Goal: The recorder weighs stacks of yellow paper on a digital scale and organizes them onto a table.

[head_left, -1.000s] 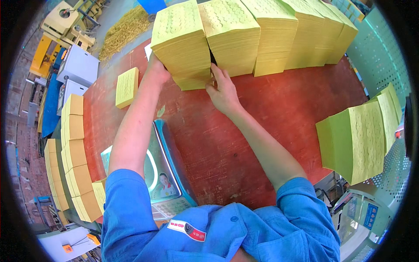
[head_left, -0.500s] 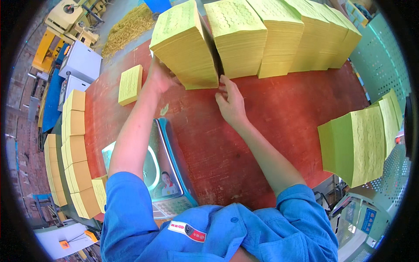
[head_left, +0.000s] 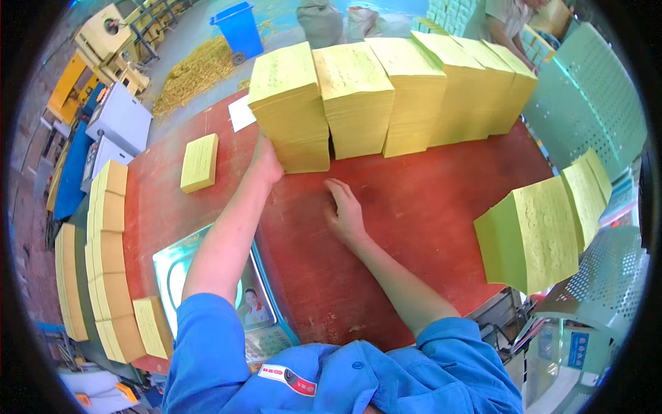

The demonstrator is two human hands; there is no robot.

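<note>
A tall stack of yellow paper [head_left: 293,117], embossed with curved marks on top, stands at the left end of a row of similar paper stacks [head_left: 414,103]. My left hand [head_left: 267,164] rests against its lower left side, its fingers mostly hidden by the paper. A little in front of the stack, my right hand [head_left: 346,212] hovers over the red table [head_left: 386,262], touching no paper. Its fingers are slightly bent and hold nothing. Beneath my left forearm lies a scale [head_left: 265,303] with a shiny top and blue edge.
A small yellow paper block [head_left: 199,163] lies on the left, near a white sheet [head_left: 241,113]. More paper stacks line the left edge [head_left: 110,269] and the right side [head_left: 534,231]. Beyond are a blue wheeled bin [head_left: 238,29], a green perforated guard [head_left: 589,90] and another person [head_left: 507,24].
My right hand has come away from the stack's right side toward me. The end stack now stands closer to its neighbour, with a narrower gap. My left hand stays at its left side.
</note>
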